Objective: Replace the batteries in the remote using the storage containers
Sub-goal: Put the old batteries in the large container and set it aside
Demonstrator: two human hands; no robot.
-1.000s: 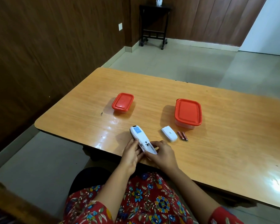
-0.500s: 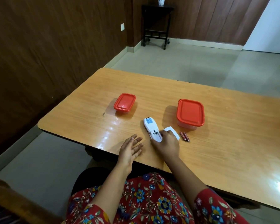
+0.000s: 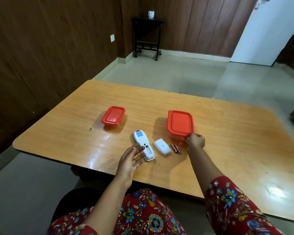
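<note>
Both hands are extended over the near half of the table [image 3: 227, 133]. Left hand [image 3: 131, 160]: palm flat, fingers spread and apart, holding nothing, its fingertips beside or just over the near end of the remote. Right hand [image 3: 195, 141]: reaching to the near right corner of the larger container, fingers curled at the rim of its lid; whether they actually pinch the lid cannot be told. Both sleeves are of red floral cloth.

Table: orange-brown wood laminate with rounded corners, glossy, carrying all the task items on its near half.

Larger container [image 3: 180, 123]: clear rectangular box with a red lid in place, right of centre. Contents are not visible.

Smaller container [image 3: 113, 115]: same kind, red lid in place, well apart to the left and at about the same depth on the table.

Remote [image 3: 143, 145]: white, lying back-side up between the two containers and nearer the person, with a blue label at its far end and the battery bay uncovered at its near end.

Battery cover [image 3: 162, 147]: white, lying flat just right of the remote, not touching it.

Two batteries [image 3: 175, 148]: small, reddish-brown, lying side by side just right of the cover and just left of the right hand's wrist, near the front of the larger container.
</note>
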